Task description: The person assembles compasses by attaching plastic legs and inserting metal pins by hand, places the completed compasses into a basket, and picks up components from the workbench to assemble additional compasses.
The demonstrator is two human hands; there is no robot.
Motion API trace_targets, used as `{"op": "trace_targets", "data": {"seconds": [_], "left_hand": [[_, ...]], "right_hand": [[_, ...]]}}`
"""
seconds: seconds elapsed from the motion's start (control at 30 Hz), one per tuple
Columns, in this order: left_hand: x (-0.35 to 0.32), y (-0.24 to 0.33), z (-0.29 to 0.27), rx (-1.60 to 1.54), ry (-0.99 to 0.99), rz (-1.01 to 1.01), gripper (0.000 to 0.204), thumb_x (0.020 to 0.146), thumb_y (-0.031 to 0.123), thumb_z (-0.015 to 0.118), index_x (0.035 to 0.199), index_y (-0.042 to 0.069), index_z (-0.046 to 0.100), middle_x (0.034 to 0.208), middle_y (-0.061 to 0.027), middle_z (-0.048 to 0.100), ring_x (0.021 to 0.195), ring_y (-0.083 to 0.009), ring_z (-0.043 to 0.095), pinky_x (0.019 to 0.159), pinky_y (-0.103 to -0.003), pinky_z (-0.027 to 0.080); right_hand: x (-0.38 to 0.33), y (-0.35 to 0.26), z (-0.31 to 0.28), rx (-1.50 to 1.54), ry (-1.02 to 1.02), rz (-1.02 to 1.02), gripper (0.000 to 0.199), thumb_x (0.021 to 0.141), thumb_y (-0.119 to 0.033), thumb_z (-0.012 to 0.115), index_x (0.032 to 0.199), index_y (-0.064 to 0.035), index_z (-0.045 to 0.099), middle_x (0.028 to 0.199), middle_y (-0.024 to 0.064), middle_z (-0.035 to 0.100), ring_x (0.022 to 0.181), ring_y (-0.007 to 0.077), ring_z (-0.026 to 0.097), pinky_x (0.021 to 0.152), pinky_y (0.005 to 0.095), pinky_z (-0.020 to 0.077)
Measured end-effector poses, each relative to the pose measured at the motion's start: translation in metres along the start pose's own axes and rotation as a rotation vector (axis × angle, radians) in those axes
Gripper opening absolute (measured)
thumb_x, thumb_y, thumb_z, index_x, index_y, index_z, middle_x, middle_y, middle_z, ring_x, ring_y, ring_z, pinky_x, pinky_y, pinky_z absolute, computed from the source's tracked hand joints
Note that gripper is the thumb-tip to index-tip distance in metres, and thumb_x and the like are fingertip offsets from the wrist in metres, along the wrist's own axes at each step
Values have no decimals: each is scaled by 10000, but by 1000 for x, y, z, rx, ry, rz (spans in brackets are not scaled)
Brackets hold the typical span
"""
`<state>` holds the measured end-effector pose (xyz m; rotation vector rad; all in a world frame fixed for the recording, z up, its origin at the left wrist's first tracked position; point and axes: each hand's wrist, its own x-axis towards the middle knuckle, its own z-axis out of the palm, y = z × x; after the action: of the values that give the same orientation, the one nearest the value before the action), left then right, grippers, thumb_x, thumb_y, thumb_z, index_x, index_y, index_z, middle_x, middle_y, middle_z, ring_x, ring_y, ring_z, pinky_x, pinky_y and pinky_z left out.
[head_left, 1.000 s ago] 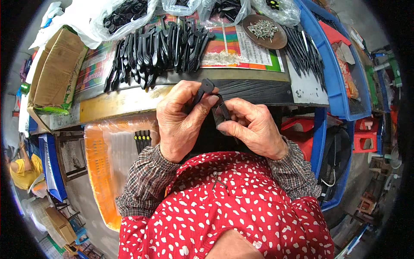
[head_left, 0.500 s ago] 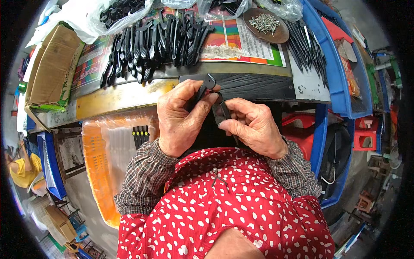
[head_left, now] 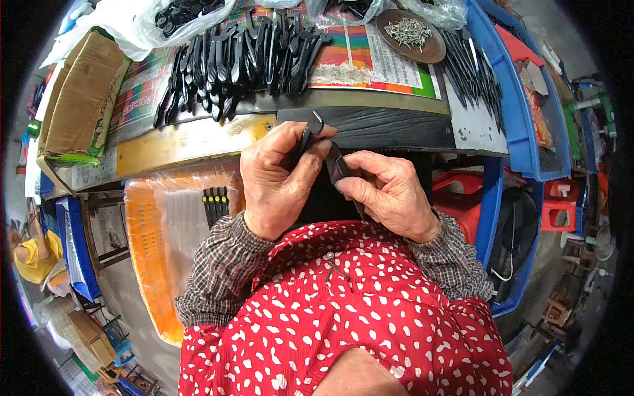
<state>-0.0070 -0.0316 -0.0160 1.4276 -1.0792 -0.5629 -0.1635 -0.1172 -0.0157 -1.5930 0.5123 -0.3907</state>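
Observation:
Over my lap, at the table's near edge, my left hand (head_left: 272, 181) pinches a small black plastic piece (head_left: 315, 124) with a rounded head between thumb and fingers. My right hand (head_left: 391, 191) grips a slim black plastic piece (head_left: 335, 165), its thumb lying on the flat side and its narrow end pointing down toward my lap. The two pieces meet or nearly meet between my hands; fingers hide whether they are joined. Beyond my hands lies a heap of long black plastic pieces (head_left: 241, 63). A brown round dish (head_left: 432, 53) holds small metal pins (head_left: 407, 33).
Thin black strips (head_left: 470, 72) lie beside a long blue tray (head_left: 518, 112) at right. A cardboard box (head_left: 79, 92) stands at the table's left end. Below it, an orange basket (head_left: 142, 244) lined with plastic holds several black pieces with yellow dots. Bags of black parts sit at the back.
Both hands stay almost in place. The black piece in my left hand has tipped slightly, and the one in my right hand has turned a little between the fingers.

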Motion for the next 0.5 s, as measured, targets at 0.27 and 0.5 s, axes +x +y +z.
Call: {"op": "trace_targets", "data": {"seconds": [0.27,0.5], "left_hand": [[0,-3,-1,-65,-53,-42,166,862,16,586,1019,-14,630,804,37,587,625,-3,456,526,-146,369],[-2,-3,-1,-104,-7,-107,167,796,-31,628,960,-25,657,809,-50,636,739,-63,575,663,-206,470]], "right_hand": [[-2,3,3,129,-3,102,206,867,-103,622,1008,45,595,756,-24,558,622,2,462,516,176,390],[-3,0,2,127,-24,99,205,868,-101,621,1009,45,589,774,-24,556,628,-3,460,519,168,386]]}}
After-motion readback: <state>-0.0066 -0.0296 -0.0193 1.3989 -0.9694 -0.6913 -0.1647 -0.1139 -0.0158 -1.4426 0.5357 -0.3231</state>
